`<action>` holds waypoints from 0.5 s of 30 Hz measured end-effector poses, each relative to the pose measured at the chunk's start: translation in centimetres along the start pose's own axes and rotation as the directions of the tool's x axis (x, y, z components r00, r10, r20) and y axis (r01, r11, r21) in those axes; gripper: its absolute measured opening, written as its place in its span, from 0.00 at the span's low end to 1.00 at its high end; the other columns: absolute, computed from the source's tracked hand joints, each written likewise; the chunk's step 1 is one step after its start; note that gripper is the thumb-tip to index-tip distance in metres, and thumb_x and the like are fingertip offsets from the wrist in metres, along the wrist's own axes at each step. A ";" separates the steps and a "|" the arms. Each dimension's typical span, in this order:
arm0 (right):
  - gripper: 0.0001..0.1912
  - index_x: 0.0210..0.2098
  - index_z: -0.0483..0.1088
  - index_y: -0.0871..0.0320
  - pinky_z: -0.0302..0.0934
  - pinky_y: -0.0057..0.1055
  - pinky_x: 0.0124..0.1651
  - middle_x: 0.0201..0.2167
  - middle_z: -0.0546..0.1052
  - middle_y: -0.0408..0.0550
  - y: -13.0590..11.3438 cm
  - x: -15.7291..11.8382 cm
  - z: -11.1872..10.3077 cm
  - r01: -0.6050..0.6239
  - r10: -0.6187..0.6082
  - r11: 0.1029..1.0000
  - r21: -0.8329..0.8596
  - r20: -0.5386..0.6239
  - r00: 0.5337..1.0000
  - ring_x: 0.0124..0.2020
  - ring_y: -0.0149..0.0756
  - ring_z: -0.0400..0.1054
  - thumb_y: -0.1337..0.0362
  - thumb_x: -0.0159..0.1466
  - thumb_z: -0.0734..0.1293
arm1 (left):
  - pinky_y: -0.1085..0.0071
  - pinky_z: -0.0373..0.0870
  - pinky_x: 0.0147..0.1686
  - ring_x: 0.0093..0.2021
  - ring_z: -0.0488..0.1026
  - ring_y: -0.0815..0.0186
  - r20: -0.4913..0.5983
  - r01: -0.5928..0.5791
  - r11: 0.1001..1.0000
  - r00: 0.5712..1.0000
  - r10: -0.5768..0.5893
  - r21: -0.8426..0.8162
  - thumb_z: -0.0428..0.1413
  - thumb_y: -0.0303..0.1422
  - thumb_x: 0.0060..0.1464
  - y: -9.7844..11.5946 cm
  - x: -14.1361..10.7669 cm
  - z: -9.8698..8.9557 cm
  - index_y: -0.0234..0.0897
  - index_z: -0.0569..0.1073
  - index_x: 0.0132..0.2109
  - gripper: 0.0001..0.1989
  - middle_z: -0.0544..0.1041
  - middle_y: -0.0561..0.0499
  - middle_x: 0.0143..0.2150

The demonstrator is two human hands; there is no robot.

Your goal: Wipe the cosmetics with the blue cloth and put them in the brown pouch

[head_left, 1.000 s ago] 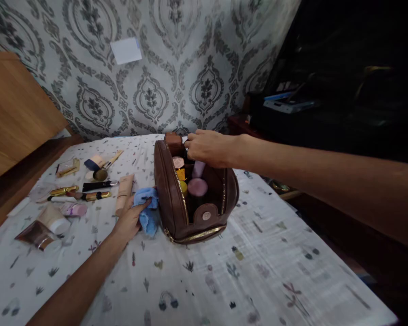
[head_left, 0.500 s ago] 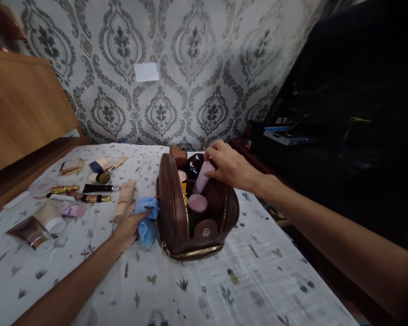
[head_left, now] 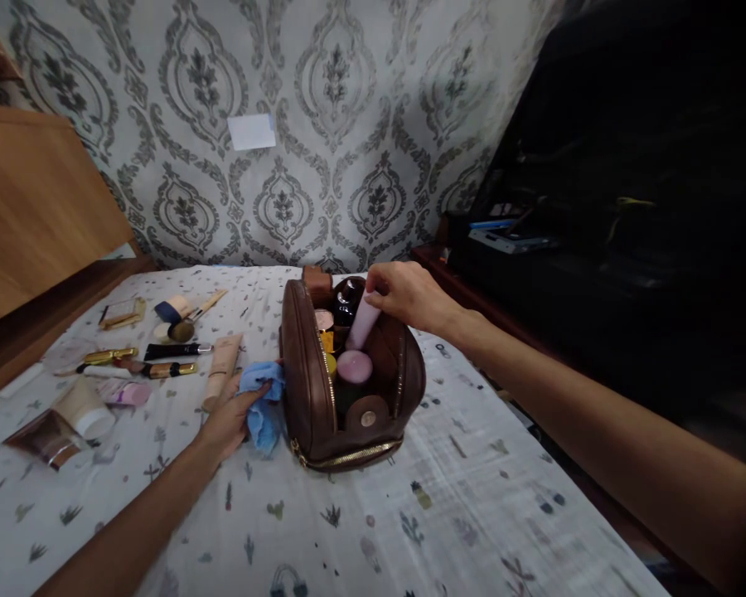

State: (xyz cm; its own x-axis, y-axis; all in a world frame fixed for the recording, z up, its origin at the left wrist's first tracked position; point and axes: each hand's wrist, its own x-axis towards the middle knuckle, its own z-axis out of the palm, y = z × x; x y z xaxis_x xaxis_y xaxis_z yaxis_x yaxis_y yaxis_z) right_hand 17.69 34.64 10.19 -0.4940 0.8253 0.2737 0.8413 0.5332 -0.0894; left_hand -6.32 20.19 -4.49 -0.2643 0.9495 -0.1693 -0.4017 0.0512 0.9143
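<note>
An unzipped brown bag [head_left: 307, 373] stands on the patterned white sheet. My right hand [head_left: 410, 294] is closed on the top of a pale pink tube [head_left: 364, 322], which leans inside the bag's opening. Beside it in the bag are a dark glossy bottle [head_left: 346, 305], a round pink-topped item [head_left: 354, 366] and a yellow item [head_left: 326, 342]. My left hand [head_left: 227, 423] grips a blue cloth [head_left: 263, 414] against the bag's left side; its fingertips are partly hidden by the cloth.
Left of the bag lie a peach tube [head_left: 224, 369], a black tube [head_left: 177, 351], a brush [head_left: 208, 305], a compact [head_left: 123, 313], a brown tube [head_left: 48, 438] and several other cosmetics. A wooden panel [head_left: 43, 199] stands at the left, a patterned wall behind, dark furniture right.
The view has shifted slightly, moving the scene left in the picture. The pale pink tube, still in my right hand, sits slightly lower in the bag. My left hand keeps the cloth.
</note>
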 end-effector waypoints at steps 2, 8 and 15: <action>0.09 0.40 0.76 0.56 0.59 0.29 0.40 0.37 0.80 0.46 0.4 -0.2 0.1 0.009 -0.008 0.997 0.073 -0.017 1.000 0.39 0.38 0.73 0.69 0.62 0.66 | 0.79 0.69 0.19 0.20 0.71 0.71 -0.005 0.000 1.000 1.000 0.000 0.000 0.74 0.32 0.28 0.1 -0.1 0.1 0.35 0.79 0.34 0.21 0.77 0.55 0.24; 0.15 0.45 0.76 0.57 0.62 0.29 0.42 0.39 0.81 0.47 1.0 -0.4 0.6 -0.054 0.068 0.974 0.219 -0.057 0.996 0.40 0.37 0.75 0.73 0.60 0.67 | 0.79 0.70 0.21 0.22 0.73 0.70 -0.035 0.007 1.000 0.999 -0.007 -0.004 0.74 0.34 0.29 0.4 -0.4 0.4 0.34 0.80 0.34 0.20 0.77 0.54 0.24; 0.18 0.48 0.77 0.54 0.62 0.30 0.45 0.41 0.81 0.45 0.1 -0.6 0.0 -0.077 0.087 0.980 0.183 -0.048 0.995 0.42 0.39 0.74 0.74 0.59 0.68 | 0.79 0.71 0.22 0.24 0.75 0.69 -0.060 0.000 0.999 0.998 0.002 0.035 0.74 0.34 0.30 0.3 -0.2 0.4 0.35 0.80 0.39 0.24 0.80 0.53 0.27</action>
State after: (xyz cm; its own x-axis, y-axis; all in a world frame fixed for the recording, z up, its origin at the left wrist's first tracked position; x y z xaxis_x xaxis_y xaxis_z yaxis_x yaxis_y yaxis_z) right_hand 18.06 34.23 10.01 -0.4077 0.8588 0.3102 0.8225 0.4929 -0.2836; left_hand -6.06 20.10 -4.04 -0.3177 0.9292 -0.1889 -0.3707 0.0617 0.9267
